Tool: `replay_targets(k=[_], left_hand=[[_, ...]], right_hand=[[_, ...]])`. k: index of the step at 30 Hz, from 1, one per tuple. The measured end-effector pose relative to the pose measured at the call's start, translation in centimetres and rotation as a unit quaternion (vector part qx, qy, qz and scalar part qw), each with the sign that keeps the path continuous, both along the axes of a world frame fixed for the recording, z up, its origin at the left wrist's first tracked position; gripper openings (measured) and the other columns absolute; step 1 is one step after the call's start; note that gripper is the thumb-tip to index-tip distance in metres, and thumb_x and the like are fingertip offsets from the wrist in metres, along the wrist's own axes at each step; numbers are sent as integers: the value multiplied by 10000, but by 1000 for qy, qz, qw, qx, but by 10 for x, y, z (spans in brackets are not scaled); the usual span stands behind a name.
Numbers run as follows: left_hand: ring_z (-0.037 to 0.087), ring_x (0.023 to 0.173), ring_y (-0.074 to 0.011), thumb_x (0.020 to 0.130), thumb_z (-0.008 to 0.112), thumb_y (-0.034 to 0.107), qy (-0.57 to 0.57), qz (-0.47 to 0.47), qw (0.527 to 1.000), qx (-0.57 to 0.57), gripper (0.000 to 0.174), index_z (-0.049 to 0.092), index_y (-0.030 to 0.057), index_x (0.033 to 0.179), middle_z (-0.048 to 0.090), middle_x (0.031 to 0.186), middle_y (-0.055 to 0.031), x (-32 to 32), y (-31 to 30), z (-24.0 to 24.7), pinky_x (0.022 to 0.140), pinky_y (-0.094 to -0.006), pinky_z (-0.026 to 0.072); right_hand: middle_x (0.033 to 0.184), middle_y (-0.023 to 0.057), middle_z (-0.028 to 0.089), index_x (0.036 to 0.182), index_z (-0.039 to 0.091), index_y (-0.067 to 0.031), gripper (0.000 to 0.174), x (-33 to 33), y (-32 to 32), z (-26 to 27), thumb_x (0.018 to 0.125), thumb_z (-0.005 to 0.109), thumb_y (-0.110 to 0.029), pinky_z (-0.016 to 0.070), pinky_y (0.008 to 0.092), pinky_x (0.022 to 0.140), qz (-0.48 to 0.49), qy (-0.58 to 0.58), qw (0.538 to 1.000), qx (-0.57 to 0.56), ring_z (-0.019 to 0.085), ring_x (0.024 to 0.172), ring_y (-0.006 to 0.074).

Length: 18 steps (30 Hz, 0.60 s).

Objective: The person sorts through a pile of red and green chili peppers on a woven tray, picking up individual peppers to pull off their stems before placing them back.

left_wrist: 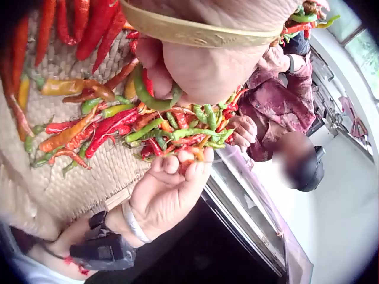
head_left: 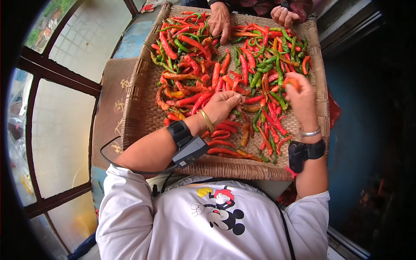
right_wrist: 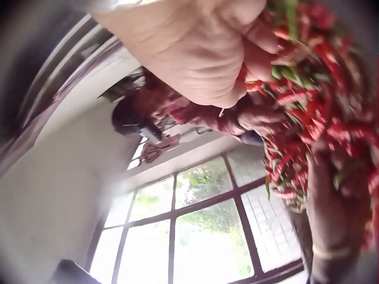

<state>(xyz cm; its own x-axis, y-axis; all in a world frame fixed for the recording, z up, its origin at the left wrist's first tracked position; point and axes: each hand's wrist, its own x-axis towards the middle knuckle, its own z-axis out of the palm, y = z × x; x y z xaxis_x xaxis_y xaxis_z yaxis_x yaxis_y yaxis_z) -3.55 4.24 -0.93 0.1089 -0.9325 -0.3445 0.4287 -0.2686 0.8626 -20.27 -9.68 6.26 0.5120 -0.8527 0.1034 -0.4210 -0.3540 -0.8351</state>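
Observation:
My right hand (head_left: 303,99) grips an orange-red chili pepper (head_left: 292,83) over the right side of the woven tray (head_left: 143,60). In the left wrist view the fingertips of that right hand (left_wrist: 169,195) curl round the pepper, and a thin pale strand shows beside them. My left hand (head_left: 219,110), with a gold bangle at the wrist, is low over the middle of the chili peppers (head_left: 190,65), thumb and forefinger together. A curved green chili pepper (left_wrist: 148,94) lies in its curled fingers; part of it is hidden by the hand.
Across the tray sits another person, one hand (head_left: 220,21) on the peppers and the other hand (head_left: 284,16) loosely closed at the far edge. Framed windows (head_left: 65,130) stand on the left. A brown board (head_left: 115,99) lies beside the tray.

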Motion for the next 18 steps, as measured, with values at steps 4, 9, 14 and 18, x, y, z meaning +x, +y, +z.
replay_targets(k=[4, 9, 14, 18], left_hand=[[483, 605, -55, 913, 431, 282, 25, -7, 999, 20, 238, 572, 92, 917, 549, 731, 34, -1, 1, 3, 533, -193, 410], [534, 696, -80, 925, 401, 231, 63, -36, 997, -3, 214, 538, 75, 977, 558, 804, 3, -1, 2, 3, 590, -219, 477], [548, 774, -95, 924, 394, 179, 57, 13, 998, -40, 190, 507, 70, 1032, 549, 894, -7, -8, 0, -7, 618, -243, 502], [556, 735, -99, 928, 383, 199, 74, 21, 997, -2, 227, 490, 61, 1074, 564, 889, -21, -8, 3, 8, 610, -240, 493]], right_hand=[[887, 112, 568, 984, 571, -21, 265, -8, -5, 8, 723, 586, -62, 459, 318, 676, -19, 70, 944, -321, 568, 739, 223], [739, 103, 574, 827, 613, -30, 160, 16, 39, -1, 714, 642, -139, 445, 308, 626, 218, 25, 974, -60, 564, 667, 223], [784, 87, 503, 772, 572, -46, 204, 31, 60, -25, 624, 684, -131, 428, 337, 656, 314, 64, 918, -232, 524, 753, 260], [727, 91, 511, 715, 579, -38, 96, 32, 50, -19, 662, 642, -87, 428, 326, 619, 352, 32, 895, -270, 532, 696, 245]])
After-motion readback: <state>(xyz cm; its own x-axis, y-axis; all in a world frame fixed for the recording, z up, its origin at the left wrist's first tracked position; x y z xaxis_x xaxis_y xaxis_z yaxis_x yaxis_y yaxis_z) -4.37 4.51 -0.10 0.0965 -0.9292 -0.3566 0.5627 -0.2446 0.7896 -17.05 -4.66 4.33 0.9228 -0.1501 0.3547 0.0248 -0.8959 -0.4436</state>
